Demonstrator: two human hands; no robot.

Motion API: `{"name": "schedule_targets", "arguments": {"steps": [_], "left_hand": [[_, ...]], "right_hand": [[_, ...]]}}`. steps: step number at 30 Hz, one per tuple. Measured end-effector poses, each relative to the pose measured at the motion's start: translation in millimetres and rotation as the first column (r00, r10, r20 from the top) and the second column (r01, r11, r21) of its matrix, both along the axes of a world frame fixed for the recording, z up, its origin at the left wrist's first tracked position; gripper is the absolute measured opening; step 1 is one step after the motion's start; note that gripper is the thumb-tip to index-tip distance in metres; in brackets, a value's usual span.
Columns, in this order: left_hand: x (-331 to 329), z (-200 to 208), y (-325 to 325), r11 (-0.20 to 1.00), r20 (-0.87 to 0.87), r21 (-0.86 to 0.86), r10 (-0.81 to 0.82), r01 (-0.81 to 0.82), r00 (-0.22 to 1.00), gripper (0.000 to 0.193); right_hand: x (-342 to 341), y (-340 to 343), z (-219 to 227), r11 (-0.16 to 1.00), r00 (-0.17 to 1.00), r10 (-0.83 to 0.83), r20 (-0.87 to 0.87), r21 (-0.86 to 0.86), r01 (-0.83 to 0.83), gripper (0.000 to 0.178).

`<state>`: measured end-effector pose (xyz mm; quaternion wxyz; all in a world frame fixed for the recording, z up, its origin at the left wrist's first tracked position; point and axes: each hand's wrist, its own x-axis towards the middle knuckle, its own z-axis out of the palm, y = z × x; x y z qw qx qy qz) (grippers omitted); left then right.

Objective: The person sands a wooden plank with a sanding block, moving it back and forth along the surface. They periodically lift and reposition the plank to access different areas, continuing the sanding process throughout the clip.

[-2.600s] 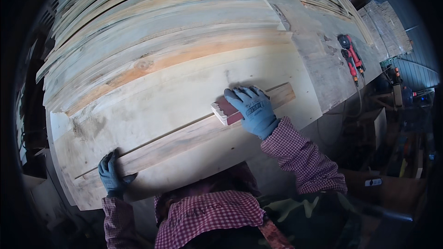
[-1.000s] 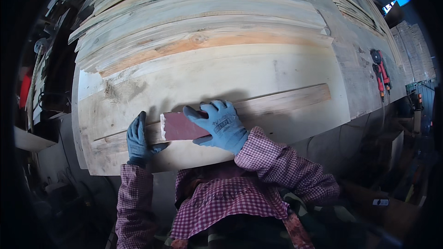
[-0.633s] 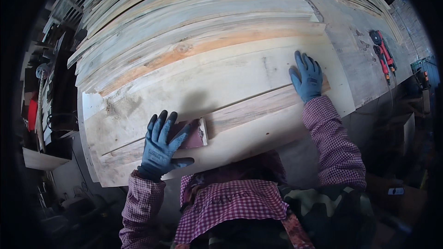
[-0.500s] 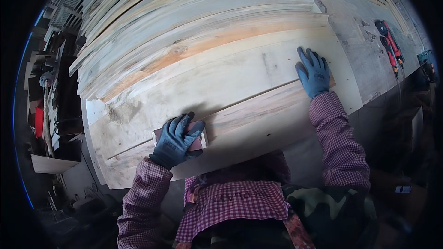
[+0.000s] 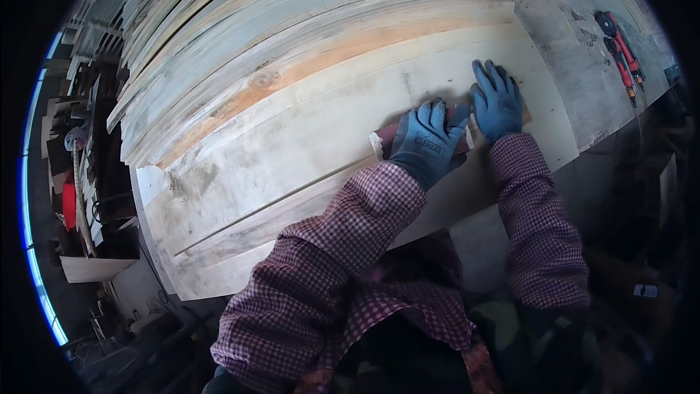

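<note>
My left hand (image 5: 427, 140), in a blue work glove, is closed over a sanding block (image 5: 382, 141) wrapped in reddish-brown sandpaper with a whitish torn edge. The block rests on a long, narrow wooden board (image 5: 292, 209), close to its right end. Just beyond it, my right hand (image 5: 498, 103), gloved alike, lies flat with fingers stretched over that end of the board. Beneath the board is a wide pale wooden panel (image 5: 306, 128). My left forearm hides part of the board's near edge.
Several long planks (image 5: 292, 47) lie side by side behind the panel. Two red-and-black power tools (image 5: 622, 58) with cords rest on the grey tabletop (image 5: 547, 25) at the right. A red object (image 5: 69, 203) and scrap wood stand at the left.
My left hand has slid the sanding block along the board from its left part to its right end, near my right hand. My right hand stays in nearly the same place.
</note>
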<state>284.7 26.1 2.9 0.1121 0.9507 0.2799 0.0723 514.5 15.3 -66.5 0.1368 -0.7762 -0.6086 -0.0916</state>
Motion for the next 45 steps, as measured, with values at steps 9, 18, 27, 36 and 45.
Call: {"name": "schedule_targets", "arguments": {"steps": [9,18,27,36,45], "left_hand": [[-264,14,-40,0.93,-0.133,0.223,0.326,-0.292,0.936,0.085],[-157,13,-49,0.961,-0.075,0.136,0.251,-0.239,0.965,0.083],[-88,-1,-44,0.992,0.062,-0.09,0.093,-0.087,0.994,0.078],[-469,23,-82,0.083,-0.09,0.321,0.994,-0.943,0.057,0.077],[-213,12,-63,0.661,0.097,0.088,0.739,-0.746,0.666,0.076]], "right_hand": [[6,-10,1,0.998,0.999,-0.022,0.027,0.061,0.02,0.049],[2,-7,-2,0.999,0.999,-0.045,0.017,0.008,0.045,0.05],[35,-8,-14,0.999,0.999,0.014,0.046,-0.034,-0.012,0.051],[43,-6,-23,0.998,0.998,0.053,0.02,-0.03,-0.052,0.051],[-27,14,4,0.971,0.966,0.233,0.111,0.024,-0.237,0.052]]}}
